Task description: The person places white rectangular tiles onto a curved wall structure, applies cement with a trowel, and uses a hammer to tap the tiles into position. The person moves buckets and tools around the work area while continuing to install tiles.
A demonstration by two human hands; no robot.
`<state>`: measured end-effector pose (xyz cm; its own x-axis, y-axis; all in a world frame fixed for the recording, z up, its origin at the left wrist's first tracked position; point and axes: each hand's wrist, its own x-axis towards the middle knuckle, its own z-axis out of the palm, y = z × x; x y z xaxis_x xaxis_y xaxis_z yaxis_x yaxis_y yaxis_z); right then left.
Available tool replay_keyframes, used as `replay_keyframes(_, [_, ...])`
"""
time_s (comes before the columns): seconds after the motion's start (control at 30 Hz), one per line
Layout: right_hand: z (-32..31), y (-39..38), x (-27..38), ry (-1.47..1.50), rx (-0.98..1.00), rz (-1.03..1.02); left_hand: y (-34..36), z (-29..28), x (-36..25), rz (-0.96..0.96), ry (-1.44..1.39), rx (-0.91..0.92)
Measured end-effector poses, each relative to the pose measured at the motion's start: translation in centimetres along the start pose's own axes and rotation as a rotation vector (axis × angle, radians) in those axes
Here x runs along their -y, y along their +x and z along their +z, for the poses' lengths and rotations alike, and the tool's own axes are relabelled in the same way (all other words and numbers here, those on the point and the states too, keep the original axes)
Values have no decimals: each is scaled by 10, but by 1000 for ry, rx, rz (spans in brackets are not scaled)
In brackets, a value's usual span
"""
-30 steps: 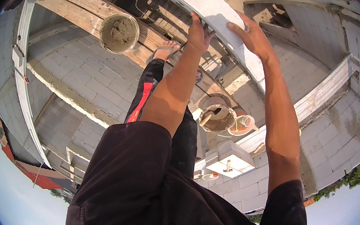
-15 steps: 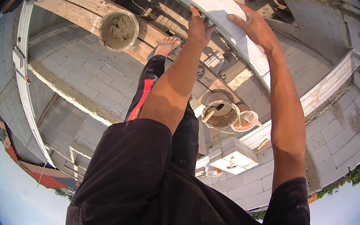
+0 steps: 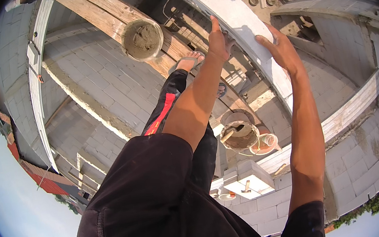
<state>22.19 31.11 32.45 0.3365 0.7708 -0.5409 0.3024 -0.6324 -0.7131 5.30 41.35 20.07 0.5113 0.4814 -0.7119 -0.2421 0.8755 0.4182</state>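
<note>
- A pale aerated-concrete block is seen lying along the narrow wall, between both hands.
- Left hand: held loosely spread beside the block's left face; contact cannot be confirmed.
- Right hand: thumb laid on top, fingertips hidden; grip cannot be told.
- Judged stiff, fairly heavy, chip-prone; both long faces should be held, clear of corners.

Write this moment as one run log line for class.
left hand: at left edge of pale blockwork | right hand: thumb on its top | nearby: mortar bucket, trowel bucket, wooden planks
</note>
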Motion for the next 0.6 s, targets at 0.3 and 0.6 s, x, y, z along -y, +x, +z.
replay_keyframes(0.3, [-3, -4, 5, 130, 24, -7, -2, 13, -18, 22, -26, -16])
replay_keyframes(0.6, [5, -4, 5, 125, 6, -3, -7, 10, -26, -20, -54, -29])
